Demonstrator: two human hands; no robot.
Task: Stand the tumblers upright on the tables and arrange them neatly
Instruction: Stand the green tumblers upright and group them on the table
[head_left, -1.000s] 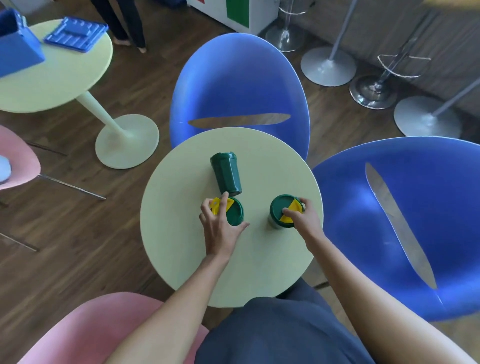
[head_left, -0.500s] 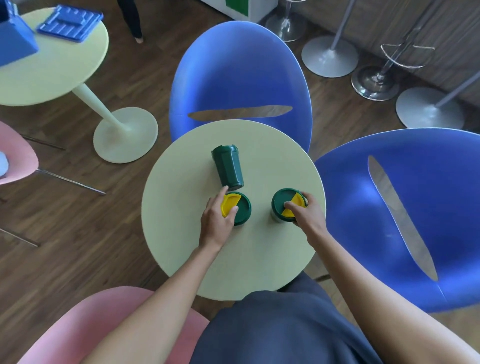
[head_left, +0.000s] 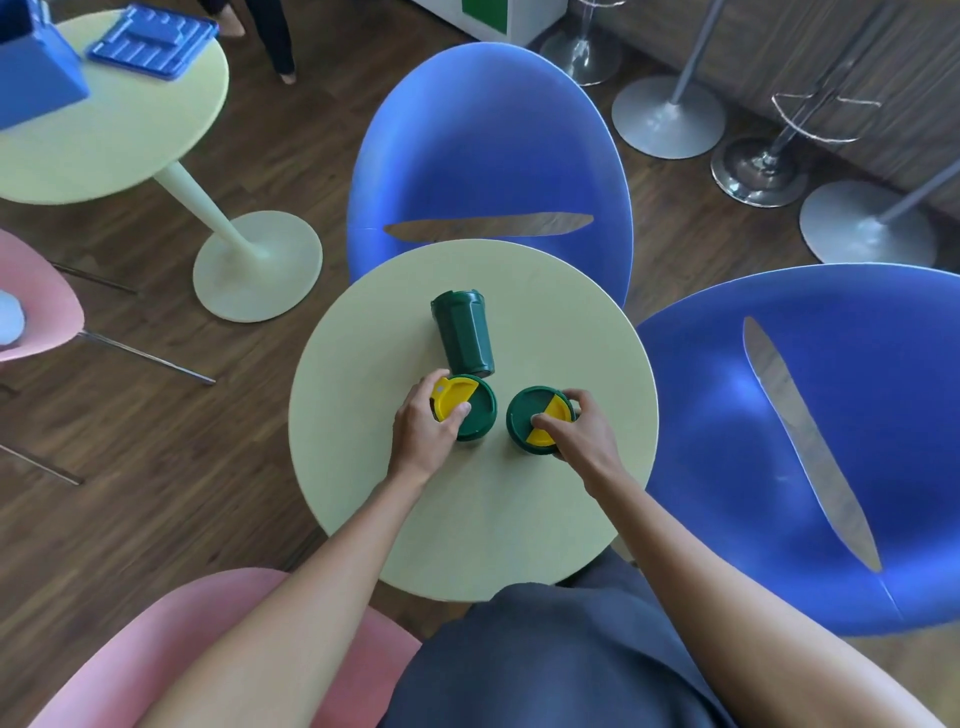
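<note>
L hand (head_left: 423, 428) fingers wrapped round lid rim of L tumbler (head_left: 467, 410), upright, near desk (head_left: 363, 493) centre. Just behind it, touching or nearly, a 3rd tumbler (head_left: 462, 338) lies on its side, base toward far edge. R hand (head_left: 576, 434) fingers pinch lid of R tumbler (head_left: 537, 420), upright, just beside the L one, apart.

Handling, my guess: hard plastic, light, prob empty, smooth w/ faceted sides; not fragile, but round body may roll. Take lying one mid-body, not by yellow flap.

Room: open desk at L edge and near edge; R edge closer. Blue chairs crowd far and R sides.
</note>
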